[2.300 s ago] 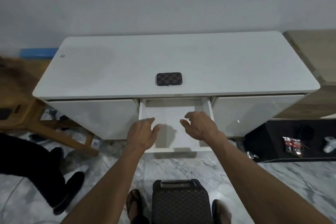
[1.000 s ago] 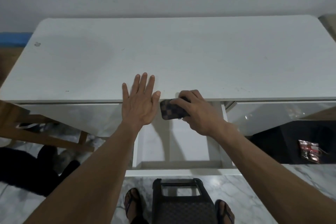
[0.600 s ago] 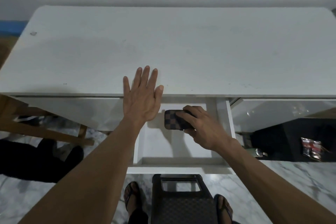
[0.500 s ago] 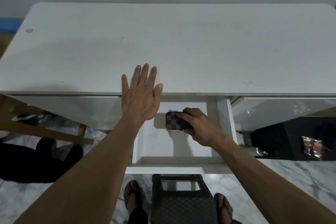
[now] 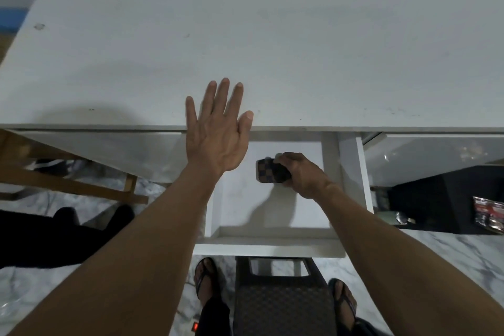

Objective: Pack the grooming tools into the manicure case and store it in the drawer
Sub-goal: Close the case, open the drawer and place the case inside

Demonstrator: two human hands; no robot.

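The manicure case [image 5: 268,171], small, closed and covered in a dark brown check, is inside the open white drawer [image 5: 268,249], low over its floor near the back. My right hand [image 5: 301,174] grips the case's right end from above. My left hand [image 5: 218,128] is spread flat, fingers apart, at the front edge of the white cabinet top [image 5: 272,49], just left of the drawer opening. No loose grooming tools are in view.
A dark checked stool [image 5: 283,305] stands below the pulled-out drawer front, between my sandalled feet. Glossy closed cabinet fronts flank the drawer. A wooden frame [image 5: 68,185] and another person's dark legs are at left; a black shelf with packets [image 5: 488,213] is at right.
My right hand took the case off the cabinet top and carried it down into the drawer, lower and deeper over the last half second. My left hand stayed spread at the cabinet edge.
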